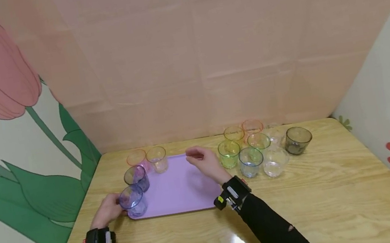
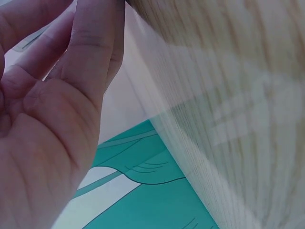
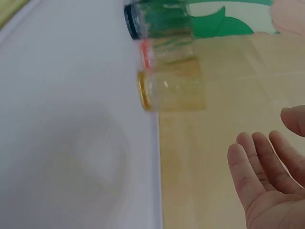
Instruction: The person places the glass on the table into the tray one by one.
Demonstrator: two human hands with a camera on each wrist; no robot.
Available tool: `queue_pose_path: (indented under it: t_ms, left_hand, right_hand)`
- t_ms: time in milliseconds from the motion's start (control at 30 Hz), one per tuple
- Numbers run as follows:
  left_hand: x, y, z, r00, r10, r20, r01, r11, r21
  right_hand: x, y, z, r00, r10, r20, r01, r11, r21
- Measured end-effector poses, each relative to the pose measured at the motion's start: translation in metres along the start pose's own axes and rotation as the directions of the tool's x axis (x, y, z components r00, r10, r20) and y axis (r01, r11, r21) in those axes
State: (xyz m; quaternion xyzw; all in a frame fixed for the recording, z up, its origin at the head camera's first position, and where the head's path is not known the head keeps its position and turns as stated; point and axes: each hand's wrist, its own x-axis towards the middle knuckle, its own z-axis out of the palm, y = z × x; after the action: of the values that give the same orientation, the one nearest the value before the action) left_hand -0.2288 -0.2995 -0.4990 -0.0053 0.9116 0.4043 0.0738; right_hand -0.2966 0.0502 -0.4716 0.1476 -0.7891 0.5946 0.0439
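Lilac rectangular tray [image 1: 182,190] on pale wood table [image 1: 175,242]. Four round see-through cups at its left end: blue-tinted cup [image 1: 135,206] nearest, dark purplish cup [image 1: 141,183] behind, pink-tinted cup [image 1: 141,162] and amber-rimmed cup [image 1: 159,163] far. Left hand [image 1: 108,210] at blue-tinted cup's left side; fingertips hidden, can't tell if gripping. Right hand [image 1: 206,163] over tray, fingers loosely extended, empty. Looks part done: four cups there, eight mixed-colour see-through cups [image 1: 252,165] off to right.

The left hand [image 1: 107,210] is beside a blue cup [image 1: 134,203], the right hand [image 1: 208,165] above a purple tray [image 1: 179,193].
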Motion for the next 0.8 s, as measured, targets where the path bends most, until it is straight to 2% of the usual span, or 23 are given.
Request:
queue_pose_path:
  t_ms: [233,433,800]
  left_hand:
    - [0.0,-0.001,0.001,1.0,0.005,0.002,-0.005,1.0,-0.015]
    - [0.001,-0.002,0.002,1.0,-0.003,-0.001,0.003,1.0,0.003]
    - [0.002,-0.002,0.002,1.0,-0.021,-0.001,0.021,1.0,0.006]
  right_hand:
    - [-0.013,-0.006,-0.025,0.999,0.035,-0.007,-0.035,0.998,0.045]
    - [-0.02,0.006,-0.042,1.0,0.016,-0.025,-0.014,0.997,0.075]
    - [-0.031,0.014,-0.071,0.991,-0.028,-0.134,0.026,1.0,-0.017]
